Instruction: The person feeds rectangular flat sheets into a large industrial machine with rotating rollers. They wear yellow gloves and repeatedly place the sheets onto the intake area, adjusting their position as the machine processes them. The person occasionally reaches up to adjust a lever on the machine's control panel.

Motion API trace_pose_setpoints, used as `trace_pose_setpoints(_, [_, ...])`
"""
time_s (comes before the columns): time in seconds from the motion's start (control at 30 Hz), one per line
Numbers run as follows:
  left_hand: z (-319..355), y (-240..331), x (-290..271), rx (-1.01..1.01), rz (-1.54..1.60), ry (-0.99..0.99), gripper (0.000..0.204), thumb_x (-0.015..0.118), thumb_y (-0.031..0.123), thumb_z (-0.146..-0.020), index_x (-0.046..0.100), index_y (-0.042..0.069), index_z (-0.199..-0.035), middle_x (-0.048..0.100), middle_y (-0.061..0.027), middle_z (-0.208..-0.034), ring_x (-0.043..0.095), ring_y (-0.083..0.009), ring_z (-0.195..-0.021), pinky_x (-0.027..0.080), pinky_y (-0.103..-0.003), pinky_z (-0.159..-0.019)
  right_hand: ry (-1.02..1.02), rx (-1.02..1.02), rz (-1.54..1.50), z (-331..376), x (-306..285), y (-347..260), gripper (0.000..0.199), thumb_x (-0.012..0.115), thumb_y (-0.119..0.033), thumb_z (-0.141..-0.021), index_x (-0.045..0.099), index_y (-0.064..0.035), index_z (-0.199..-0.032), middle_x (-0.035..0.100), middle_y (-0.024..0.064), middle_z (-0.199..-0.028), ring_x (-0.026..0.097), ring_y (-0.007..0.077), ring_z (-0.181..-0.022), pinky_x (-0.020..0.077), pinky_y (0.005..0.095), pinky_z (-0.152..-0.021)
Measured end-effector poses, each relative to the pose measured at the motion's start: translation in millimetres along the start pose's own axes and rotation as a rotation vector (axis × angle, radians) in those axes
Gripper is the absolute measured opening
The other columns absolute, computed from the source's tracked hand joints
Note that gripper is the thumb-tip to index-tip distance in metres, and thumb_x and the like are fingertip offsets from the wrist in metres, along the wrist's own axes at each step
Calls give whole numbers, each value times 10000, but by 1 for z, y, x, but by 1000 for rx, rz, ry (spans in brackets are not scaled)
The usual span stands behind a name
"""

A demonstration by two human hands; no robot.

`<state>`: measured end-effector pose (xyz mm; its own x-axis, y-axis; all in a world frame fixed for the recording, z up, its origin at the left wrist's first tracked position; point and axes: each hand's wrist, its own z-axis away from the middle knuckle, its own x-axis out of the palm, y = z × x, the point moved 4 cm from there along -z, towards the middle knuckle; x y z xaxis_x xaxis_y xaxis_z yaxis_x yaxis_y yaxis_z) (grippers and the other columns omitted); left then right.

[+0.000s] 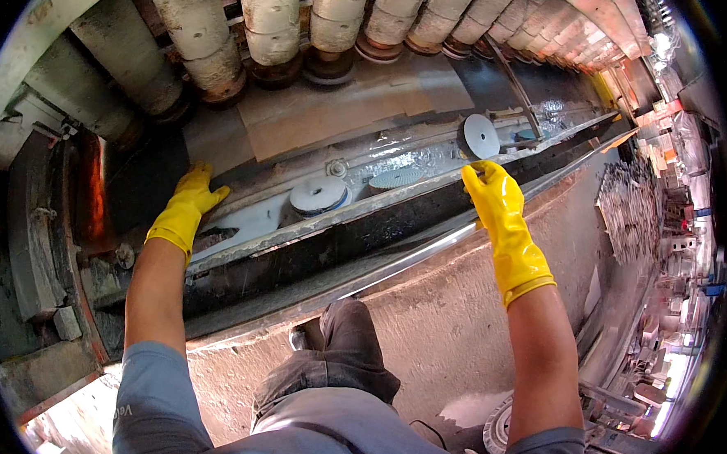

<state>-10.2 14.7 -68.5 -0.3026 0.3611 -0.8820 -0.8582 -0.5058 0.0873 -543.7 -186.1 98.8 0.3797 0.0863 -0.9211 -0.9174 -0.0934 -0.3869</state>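
My left hand (186,202), in a yellow glove, has its thumb and fingers wide apart. My right hand (494,197) curls its fingers at the bottom edge of a round grey disc (478,125); I can't tell if they grip it. A white disc stack (316,192) sits between my hands.

Along the front edge of the ledge (302,229), we have a short bare stretch between our left hand (191,199) and the stack of white discs (319,194), then only a narrow gap before the pale green disc (395,178). Past that, the upright grey disc (475,129) by our right hand (496,203) blocks the way, and a slanting metal bar (514,86) stands toward the ledge's right end. Beyond the back edge, thick cylinders (270,22) crowd the room overhead.
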Motion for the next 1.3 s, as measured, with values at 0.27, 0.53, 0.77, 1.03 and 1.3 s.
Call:
trace_pose_setpoints(0.27, [6,4,-6,-14,0,-45,942,710,538,-960,331,33,-1659,307,-213,-1729,323,-395,-1581,275,-430,-1301,2,-13,-2,-1,1,0,517,644,-501,-968,781,-64,-1208,798,171,-1071,749,385,-1041,565,446,-949])
trace_pose_setpoints(0.53, [4,1,-4,22,15,-27,928,712,507,-971,321,31,-1666,288,-204,-1740,300,-385,-1595,259,-421,-1309,6,-34,38,0,0,-1,505,659,-480,-1002,749,-55,-1260,815,88,-1009,772,243,-955,557,343,-894])
trace_pose_setpoints(0.77, [-6,-13,11,49,48,32,920,735,520,-946,375,33,-1639,340,-222,-1711,338,-392,-1576,281,-429,-1299,21,-24,37,1,2,-2,512,659,-500,-989,756,-67,-1245,807,108,-1049,760,296,-1011,561,382,-926])
trace_pose_setpoints(1.03, [-14,-13,12,15,53,-12,944,725,554,-942,371,31,-1645,371,-233,-1694,362,-387,-1566,297,-430,-1289,34,-53,73,-2,-4,-7,489,653,-501,-988,763,-81,-1212,788,167,-1155,741,387,-1093,582,457,-958])
trace_pose_setpoints(1.3, [3,-4,-5,-28,21,-53,940,704,546,-958,357,7,-1645,409,-250,-1668,401,-387,-1544,318,-425,-1276,126,-141,109,-8,-5,-7,466,653,-532,-978,766,-113,-1148,799,137,-1082,752,379,-1027,593,480,-902])
